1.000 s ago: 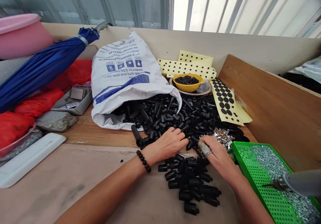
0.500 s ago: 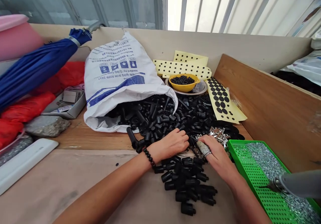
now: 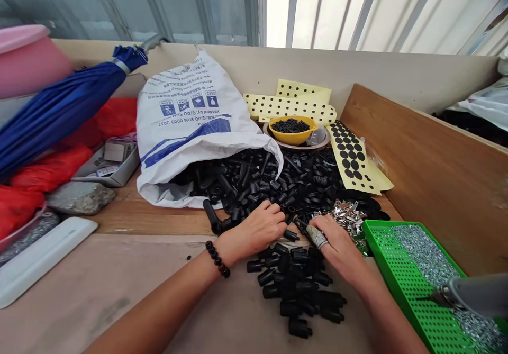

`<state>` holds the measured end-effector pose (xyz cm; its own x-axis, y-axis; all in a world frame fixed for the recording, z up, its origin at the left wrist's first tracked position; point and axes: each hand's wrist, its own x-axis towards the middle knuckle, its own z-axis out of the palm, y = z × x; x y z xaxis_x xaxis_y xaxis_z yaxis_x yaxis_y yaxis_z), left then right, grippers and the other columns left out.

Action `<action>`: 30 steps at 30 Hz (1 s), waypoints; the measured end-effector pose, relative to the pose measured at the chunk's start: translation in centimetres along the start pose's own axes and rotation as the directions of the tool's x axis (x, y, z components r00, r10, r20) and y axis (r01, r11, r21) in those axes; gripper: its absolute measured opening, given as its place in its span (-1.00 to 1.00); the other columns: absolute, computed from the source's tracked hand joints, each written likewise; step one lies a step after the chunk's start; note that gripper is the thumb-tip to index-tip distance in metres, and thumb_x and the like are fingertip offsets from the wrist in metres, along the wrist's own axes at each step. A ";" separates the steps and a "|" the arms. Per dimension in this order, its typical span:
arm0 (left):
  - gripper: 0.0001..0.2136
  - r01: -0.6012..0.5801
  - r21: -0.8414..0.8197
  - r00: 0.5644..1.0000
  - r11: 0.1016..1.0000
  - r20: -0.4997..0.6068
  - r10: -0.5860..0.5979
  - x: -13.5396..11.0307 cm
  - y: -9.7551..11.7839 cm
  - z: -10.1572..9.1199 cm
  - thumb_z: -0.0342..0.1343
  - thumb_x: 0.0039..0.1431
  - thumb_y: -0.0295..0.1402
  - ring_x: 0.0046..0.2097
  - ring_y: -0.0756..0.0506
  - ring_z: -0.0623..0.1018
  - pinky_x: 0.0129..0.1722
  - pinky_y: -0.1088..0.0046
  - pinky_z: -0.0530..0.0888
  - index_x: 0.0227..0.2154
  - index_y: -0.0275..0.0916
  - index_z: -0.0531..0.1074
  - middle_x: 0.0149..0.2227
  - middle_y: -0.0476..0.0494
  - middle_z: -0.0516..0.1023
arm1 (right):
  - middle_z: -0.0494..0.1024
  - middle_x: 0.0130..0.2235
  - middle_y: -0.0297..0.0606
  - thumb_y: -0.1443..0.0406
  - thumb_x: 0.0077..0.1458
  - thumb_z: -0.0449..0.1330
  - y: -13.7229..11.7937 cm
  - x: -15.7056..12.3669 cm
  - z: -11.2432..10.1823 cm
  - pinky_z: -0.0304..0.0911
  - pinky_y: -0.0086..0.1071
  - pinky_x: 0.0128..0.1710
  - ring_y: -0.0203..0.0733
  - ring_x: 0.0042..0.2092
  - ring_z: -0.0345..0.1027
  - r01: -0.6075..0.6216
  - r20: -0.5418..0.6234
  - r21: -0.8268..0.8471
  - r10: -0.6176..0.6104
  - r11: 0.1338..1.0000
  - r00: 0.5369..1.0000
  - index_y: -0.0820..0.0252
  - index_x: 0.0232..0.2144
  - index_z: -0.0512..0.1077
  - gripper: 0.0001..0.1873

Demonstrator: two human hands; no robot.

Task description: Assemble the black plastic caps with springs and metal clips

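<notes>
A loose pile of black cylinders (image 3: 293,285) lay nearest the worker on the tabletop (image 3: 159,285). To its right, a grey tool (image 3: 480,295) with a thin bit reached across a green tray (image 3: 405,280) of small silvery hardware (image 3: 420,248). Just beyond the pile, the left hand (image 3: 262,229) was curled, its fingers drawn in, with one black piece (image 3: 291,235) just below the fingertips — held or lying loose, it was impossible to tell. The right hand (image 3: 337,240), one finger in a speckled wrap (image 3: 316,236), was bent close beside some metal clips (image 3: 349,214); its grip, too, was hidden.

The work appeared to be at the stage of handling single small parts, and the next move seemed to call for a precise fingertip pinch amid the clutter.

Farther back, a heap of black parts (image 3: 254,184) spread from the mouth of a white sack (image 3: 198,100). Behind the heap, a yellow bowl (image 3: 296,138) of short black pieces (image 3: 291,125) sat in a wider round dish (image 3: 324,142) — dotted yellow sheets (image 3: 289,105) lay beyond.
</notes>
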<state>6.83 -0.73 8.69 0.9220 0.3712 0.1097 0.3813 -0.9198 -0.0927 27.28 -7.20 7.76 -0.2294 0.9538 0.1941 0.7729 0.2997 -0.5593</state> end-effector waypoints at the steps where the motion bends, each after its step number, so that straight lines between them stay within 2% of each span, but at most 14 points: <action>1: -0.91 0.011 0.014 1.000 1.000 -0.007 -0.011 0.1 0.0 0.4 0.05 0.06 -0.58 -0.26 -0.12 0.31 -0.24 0.32 0.20 -0.44 -0.27 0.34 -0.40 -0.10 0.40 | 0.38 -0.39 -0.28 0.43 0.12 -0.10 -0.2 0.2 0.1 0.11 -0.32 -0.30 -0.15 -0.28 0.17 0.008 0.012 -0.003 -0.008 1.000 1.000 0.16 -0.43 0.29 -0.79; 6: -0.88 0.090 0.007 0.995 0.996 -0.050 -0.090 0.4 0.1 1.6 -0.01 0.13 -0.56 -0.27 -0.13 0.33 -0.18 0.26 0.22 -0.48 -0.28 0.34 -0.45 -0.11 0.41 | 0.37 -0.41 -0.29 0.47 0.10 -0.09 -0.7 0.7 0.6 0.10 -0.34 -0.31 -0.17 -0.29 0.17 0.037 0.042 -0.012 -0.036 0.999 0.998 0.15 -0.44 0.30 -0.78; 8: -0.89 0.114 -0.004 0.992 0.993 -0.062 -0.114 0.3 0.1 1.4 -0.03 0.14 -0.56 -0.25 -0.13 0.35 -0.19 0.27 0.24 -0.40 -0.28 0.36 -0.40 -0.12 0.44 | 0.37 -0.41 -0.30 0.49 0.07 -0.09 -0.7 0.7 0.6 0.10 -0.34 -0.32 -0.18 -0.29 0.17 0.039 0.050 -0.016 -0.038 0.999 0.998 0.15 -0.45 0.29 -0.77; 10: -0.85 0.175 -0.096 0.976 0.980 -0.112 -0.186 0.0 0.0 0.9 -0.06 0.17 -0.54 -0.20 -0.13 0.37 -0.20 0.29 0.27 -0.27 -0.28 0.38 -0.31 -0.15 0.47 | 0.37 -0.40 -0.29 0.51 0.07 -0.09 -0.6 0.6 0.5 0.10 -0.34 -0.31 -0.17 -0.29 0.18 0.039 0.061 -0.023 -0.037 0.999 0.997 0.15 -0.45 0.28 -0.77; 12: -0.81 0.257 -0.316 0.926 0.913 -0.188 -0.326 -0.4 -0.1 0.4 -0.06 0.18 -0.49 -0.17 -0.12 0.40 -0.19 0.34 0.31 -0.18 -0.28 0.39 -0.23 -0.17 0.48 | 0.37 -0.39 -0.29 0.50 0.08 -0.10 -0.5 0.6 0.6 0.11 -0.34 -0.31 -0.17 -0.29 0.18 0.041 0.075 -0.033 -0.038 0.999 0.996 0.15 -0.44 0.27 -0.77; 14: -0.79 0.320 -0.601 0.834 0.733 -0.188 -0.519 -0.9 -0.1 -0.1 -0.04 0.17 -0.44 -0.22 -0.10 0.44 -0.23 0.40 0.35 -0.17 -0.28 0.42 -0.25 -0.14 0.50 | 0.37 -0.38 -0.28 0.50 0.09 -0.10 -0.6 0.6 0.9 0.11 -0.33 -0.29 -0.17 -0.29 0.18 0.057 0.089 -0.053 -0.052 0.997 0.995 0.16 -0.43 0.27 -0.78; 16: -0.78 0.331 -0.815 0.741 0.476 -0.088 -0.666 -1.3 0.1 -0.5 -0.01 0.15 -0.39 -0.32 -0.06 0.45 -0.32 0.46 0.37 -0.17 -0.27 0.44 -0.32 -0.10 0.51 | 0.37 -0.37 -0.28 0.53 0.04 -0.09 -0.8 0.7 1.3 0.11 -0.32 -0.27 -0.17 -0.28 0.18 0.088 0.115 -0.071 -0.080 0.994 0.990 0.16 -0.42 0.27 -0.77; 18: -0.75 0.281 -0.937 0.677 0.206 0.042 -0.735 -1.7 0.5 -0.6 0.03 0.12 -0.35 -0.37 -0.03 0.45 -0.37 0.50 0.37 -0.15 -0.28 0.44 -0.37 -0.06 0.50 | 0.37 -0.36 -0.27 0.56 -0.03 -0.09 -1.1 0.9 1.8 0.12 -0.32 -0.26 -0.17 -0.27 0.18 0.116 0.145 -0.074 -0.105 0.991 0.984 0.18 -0.42 0.27 -0.74; 21: -0.77 0.139 -0.982 0.642 -0.125 0.186 -0.744 -2.3 1.2 -0.6 0.11 0.06 -0.33 -0.40 0.01 0.45 -0.38 0.53 0.37 -0.21 -0.27 0.48 -0.42 -0.03 0.50 | 0.38 -0.37 -0.28 0.57 -0.06 -0.09 -1.7 1.2 2.1 0.13 -0.34 -0.29 -0.18 -0.29 0.19 0.141 0.174 -0.056 -0.129 0.988 0.976 0.18 -0.42 0.27 -0.73; 23: -0.81 0.049 -0.955 0.637 -0.294 0.257 -0.727 -2.6 1.6 -0.5 0.18 0.01 -0.33 -0.44 0.04 0.45 -0.40 0.57 0.36 -0.29 -0.27 0.49 -0.46 -0.01 0.49 | 0.38 -0.38 -0.28 0.54 0.00 -0.10 -1.9 1.2 2.0 0.14 -0.35 -0.30 -0.19 -0.30 0.20 0.147 0.172 -0.024 -0.141 0.989 0.975 0.17 -0.41 0.29 -0.75; 26: -0.79 -0.068 -0.882 0.629 -0.465 0.324 -0.706 -2.8 2.2 -0.6 0.26 -0.06 -0.33 -0.45 0.07 0.47 -0.40 0.59 0.38 -0.34 -0.30 0.47 -0.46 -0.01 0.49 | 0.40 -0.34 -0.27 0.50 0.05 -0.09 -2.2 0.8 1.5 0.16 -0.33 -0.27 -0.18 -0.28 0.23 0.160 0.110 0.066 -0.166 0.985 0.980 0.16 -0.34 0.30 -0.76; 30: -0.71 -0.142 -0.794 0.616 -0.591 0.396 -0.681 -2.6 3.0 -0.9 0.31 -0.11 -0.33 -0.44 0.07 0.50 -0.34 0.57 0.42 -0.29 -0.33 0.48 -0.42 -0.05 0.51 | 0.40 -0.29 -0.24 0.48 0.08 -0.10 -2.8 0.0 0.6 0.16 -0.30 -0.23 -0.16 -0.25 0.24 0.209 0.042 0.090 -0.213 0.974 0.976 0.13 -0.30 0.29 -0.75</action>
<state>5.55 -4.58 9.03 0.3349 0.9054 -0.2610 -0.4092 0.3893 0.8252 24.75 -8.01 8.91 -0.4135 0.8679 0.2752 0.6515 0.4931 -0.5765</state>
